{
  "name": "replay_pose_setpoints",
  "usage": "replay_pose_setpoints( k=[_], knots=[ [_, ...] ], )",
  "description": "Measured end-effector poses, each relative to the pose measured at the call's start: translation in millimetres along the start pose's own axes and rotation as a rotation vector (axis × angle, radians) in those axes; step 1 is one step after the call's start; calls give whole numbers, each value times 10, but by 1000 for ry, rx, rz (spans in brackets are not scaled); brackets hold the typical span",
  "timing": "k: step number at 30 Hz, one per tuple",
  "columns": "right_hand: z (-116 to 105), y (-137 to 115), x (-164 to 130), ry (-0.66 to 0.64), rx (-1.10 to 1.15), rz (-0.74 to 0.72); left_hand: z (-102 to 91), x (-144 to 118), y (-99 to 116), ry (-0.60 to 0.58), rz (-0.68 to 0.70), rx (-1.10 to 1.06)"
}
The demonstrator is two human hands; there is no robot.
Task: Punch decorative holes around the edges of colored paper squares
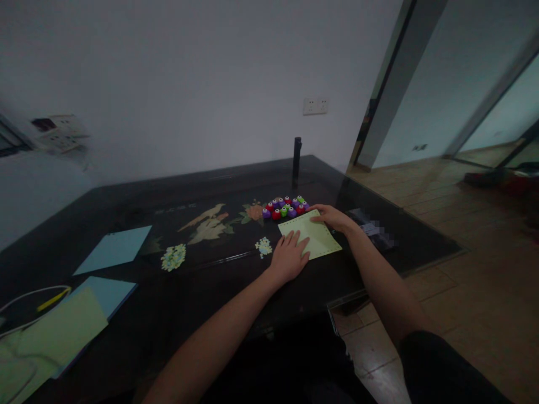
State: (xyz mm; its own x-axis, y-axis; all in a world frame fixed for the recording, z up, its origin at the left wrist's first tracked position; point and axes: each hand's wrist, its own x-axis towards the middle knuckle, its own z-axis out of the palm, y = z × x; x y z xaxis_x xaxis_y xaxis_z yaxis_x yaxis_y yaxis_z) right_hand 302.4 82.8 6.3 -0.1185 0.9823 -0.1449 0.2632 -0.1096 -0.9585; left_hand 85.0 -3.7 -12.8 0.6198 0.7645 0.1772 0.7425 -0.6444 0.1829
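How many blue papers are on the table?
2. One blue sheet lies flat on the table's left side. The other blue sheet sits nearer, partly under a green sheet. More could be hidden beneath.

The paper sheet (310, 235) is pale yellow-green with dotted edges. The small punches (284, 207) are red, purple and green. The worktop (177, 314) is dark with a flower pattern.

No legible text, label, brand, number or sign is found on the table (126, 213) or the wall.
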Motion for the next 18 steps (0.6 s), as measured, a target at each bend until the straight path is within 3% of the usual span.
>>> replay_pose_setpoints(
  k=[4, 8, 18],
  knots=[
    [-19, 27, 16, 7, 19, 53, -8, -2, 0, -5, -1, -2],
    [-36, 8, -3, -89, 34, 107, 4, -1, -7, 3, 1, -3],
    [-32, -101, -121, -194, -12, 69, 2, -2, -8, 6, 3, 0]
  ],
)
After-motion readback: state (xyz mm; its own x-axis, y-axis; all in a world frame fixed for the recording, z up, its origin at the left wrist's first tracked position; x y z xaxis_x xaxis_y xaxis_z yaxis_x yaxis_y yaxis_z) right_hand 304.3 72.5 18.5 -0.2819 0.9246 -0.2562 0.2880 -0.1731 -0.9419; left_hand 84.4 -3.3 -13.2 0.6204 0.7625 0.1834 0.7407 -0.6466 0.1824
